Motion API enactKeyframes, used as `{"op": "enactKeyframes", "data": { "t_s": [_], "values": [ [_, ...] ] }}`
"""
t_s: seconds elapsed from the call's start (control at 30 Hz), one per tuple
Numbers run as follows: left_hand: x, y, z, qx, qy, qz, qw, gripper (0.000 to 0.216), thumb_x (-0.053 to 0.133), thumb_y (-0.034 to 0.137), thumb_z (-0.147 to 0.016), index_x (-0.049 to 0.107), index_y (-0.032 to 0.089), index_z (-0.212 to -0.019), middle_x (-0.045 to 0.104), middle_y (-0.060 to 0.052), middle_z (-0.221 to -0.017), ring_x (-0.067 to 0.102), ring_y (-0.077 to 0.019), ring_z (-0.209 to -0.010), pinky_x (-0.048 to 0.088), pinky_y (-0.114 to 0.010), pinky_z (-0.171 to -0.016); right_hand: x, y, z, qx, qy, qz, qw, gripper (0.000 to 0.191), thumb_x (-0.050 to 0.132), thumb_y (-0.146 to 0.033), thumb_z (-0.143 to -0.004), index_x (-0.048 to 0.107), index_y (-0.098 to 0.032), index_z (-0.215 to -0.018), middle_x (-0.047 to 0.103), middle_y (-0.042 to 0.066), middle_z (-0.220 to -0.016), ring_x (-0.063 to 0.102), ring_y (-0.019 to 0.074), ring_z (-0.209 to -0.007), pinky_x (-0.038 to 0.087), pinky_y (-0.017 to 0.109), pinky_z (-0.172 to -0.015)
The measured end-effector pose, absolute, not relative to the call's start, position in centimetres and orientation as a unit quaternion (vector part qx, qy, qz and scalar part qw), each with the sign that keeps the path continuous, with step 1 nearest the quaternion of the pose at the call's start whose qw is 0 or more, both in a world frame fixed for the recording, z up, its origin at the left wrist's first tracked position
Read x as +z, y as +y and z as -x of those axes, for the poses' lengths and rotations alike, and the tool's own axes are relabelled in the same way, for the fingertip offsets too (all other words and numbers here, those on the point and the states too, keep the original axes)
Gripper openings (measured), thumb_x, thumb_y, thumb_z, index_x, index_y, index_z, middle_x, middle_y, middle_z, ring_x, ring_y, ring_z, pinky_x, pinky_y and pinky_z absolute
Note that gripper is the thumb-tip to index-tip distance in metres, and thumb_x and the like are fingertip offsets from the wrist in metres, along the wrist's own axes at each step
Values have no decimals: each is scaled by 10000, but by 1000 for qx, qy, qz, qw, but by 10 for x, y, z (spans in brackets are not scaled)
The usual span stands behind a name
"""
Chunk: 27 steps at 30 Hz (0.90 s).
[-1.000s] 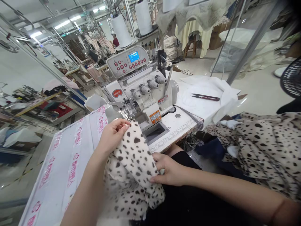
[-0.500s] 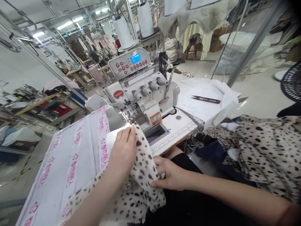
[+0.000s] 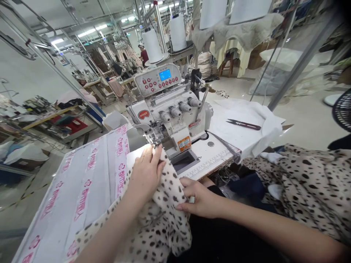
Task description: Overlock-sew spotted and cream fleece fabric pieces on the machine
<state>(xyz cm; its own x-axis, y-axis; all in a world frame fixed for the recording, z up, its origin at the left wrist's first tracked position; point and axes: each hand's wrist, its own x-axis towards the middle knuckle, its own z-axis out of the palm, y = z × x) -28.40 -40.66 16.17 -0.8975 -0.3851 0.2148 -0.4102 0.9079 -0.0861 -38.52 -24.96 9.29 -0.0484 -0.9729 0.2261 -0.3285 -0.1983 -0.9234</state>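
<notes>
A white overlock sewing machine (image 3: 175,120) stands in front of me. Cream fleece fabric with dark spots (image 3: 171,186) runs from its presser foot (image 3: 155,143) down to my lap. My left hand (image 3: 145,173) lies on this fabric just before the foot, fingers stretched forward and the thumb apart. Lower and to the right, my right hand (image 3: 201,199) pinches the fabric's right edge between thumb and fingers. The fingertips there are partly hidden by the cloth. Folds of the same fabric hang below my left forearm.
Thread snips (image 3: 244,124) rest on white cloth (image 3: 219,113) right of the machine. A plastic-covered side table (image 3: 101,175) with pink print extends left. More spotted fabric (image 3: 309,182) is heaped at right. Thread cones (image 3: 152,45) stand behind, and a person (image 3: 144,54) is far back.
The view has shifted slightly, so the machine sits lower and further right. My left thumb and index finger have spread apart. My right hand keeps its pinch on the fabric.
</notes>
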Motion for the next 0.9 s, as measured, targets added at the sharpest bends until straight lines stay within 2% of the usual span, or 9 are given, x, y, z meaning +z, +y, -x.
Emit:
{"op": "enactKeyframes", "data": {
  "t_s": [0.1,0.2,0.3,0.4,0.7,0.83,0.9],
  "values": [
    [164,-412,279,3,-977,-191,91,467,308,353,-903,344,179,-1335,392,-145,-1326,378,-280,-1209,375,-448,-938,93,-247,388,-459,531,622,348,181,529,-245,-816,580,-123,-692,501,56,-877,491,136,-831,422,255,-765],
    [169,-416,272,-88,-957,-219,166,391,358,363,-887,464,202,-1227,465,-85,-1257,440,-218,-1149,390,-369,-946,92,-243,388,-447,521,632,360,237,472,-254,-849,532,-130,-656,493,38,-791,488,119,-760,417,229,-709],
    [175,-421,270,-120,-917,-304,228,267,435,374,-849,568,183,-980,550,-61,-999,529,-180,-921,452,-303,-791,99,-239,388,-460,524,625,352,317,497,-307,-840,462,-133,-577,449,16,-701,455,98,-657,384,203,-610],
    [179,-425,273,-135,-917,-322,194,183,445,336,-835,537,184,-796,528,-31,-822,509,-161,-758,435,-286,-670,111,-231,387,-473,523,613,356,349,536,-323,-818,418,-136,-548,410,2,-676,429,86,-627,341,195,-561],
    [182,-439,286,-167,-922,-320,137,109,420,266,-827,470,187,-769,503,-25,-795,480,-161,-725,383,-291,-637,101,-207,375,-471,551,506,468,308,590,-298,-761,408,-141,-569,420,-1,-694,419,93,-650,322,187,-538],
    [184,-454,297,-156,-925,-323,124,115,413,273,-827,439,185,-758,503,-28,-787,475,-175,-745,370,-302,-653,112,-216,381,-474,510,520,494,344,487,-315,-830,337,-148,-569,378,-9,-674,383,89,-639,328,204,-573],
    [184,-464,302,-144,-930,-320,112,133,405,256,-815,406,186,-702,478,-19,-708,461,-174,-692,360,-305,-634,118,-223,385,-487,478,527,506,387,429,-369,-863,312,-151,-566,366,-5,-687,377,89,-647,337,213,-595]
  ]
}}
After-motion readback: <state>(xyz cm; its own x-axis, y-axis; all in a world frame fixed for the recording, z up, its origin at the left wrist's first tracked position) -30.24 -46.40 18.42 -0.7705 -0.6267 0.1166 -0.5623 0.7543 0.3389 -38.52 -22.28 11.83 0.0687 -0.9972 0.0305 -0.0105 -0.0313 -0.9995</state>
